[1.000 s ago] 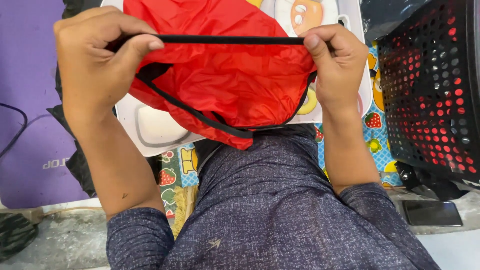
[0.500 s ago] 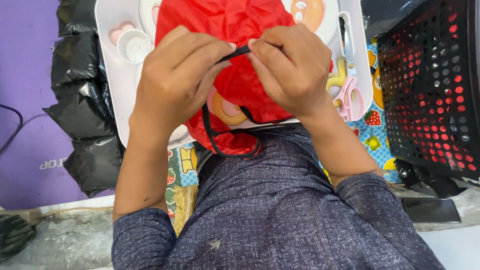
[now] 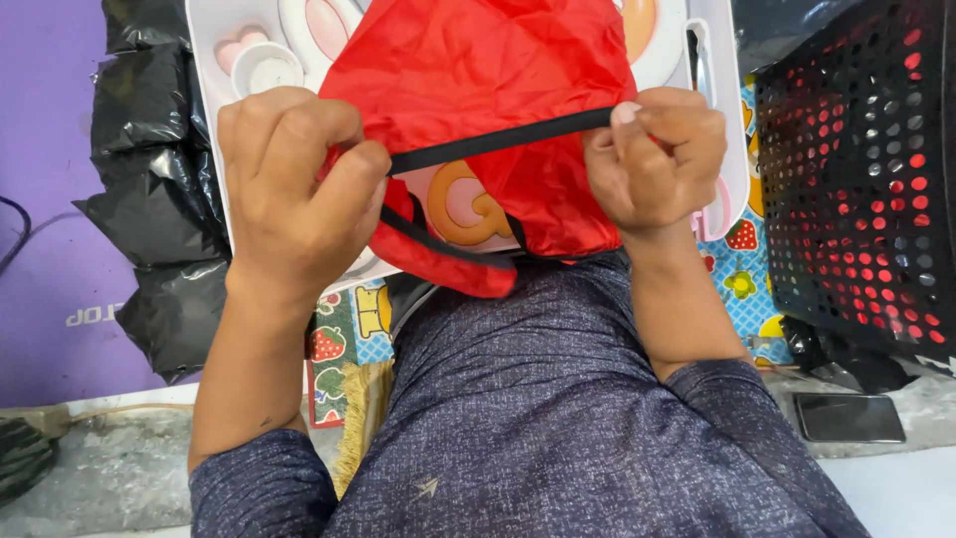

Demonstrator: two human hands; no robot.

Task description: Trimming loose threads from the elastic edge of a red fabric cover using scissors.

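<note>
1. Over a white tray [image 3: 214, 60], a red bag [image 3: 478, 90] is held by its black strap [image 3: 498, 139], pinched by left hand [image 3: 294, 189] and right hand [image 3: 657, 159].
2. A black crate [image 3: 856, 179] stands rightward, black plastic [image 3: 149, 189] on a purple mat [image 3: 45, 199] leftward.

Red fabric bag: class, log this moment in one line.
left hand: grips black drawstring | right hand: grips drawstring | red fabric bag: over white tray
</note>
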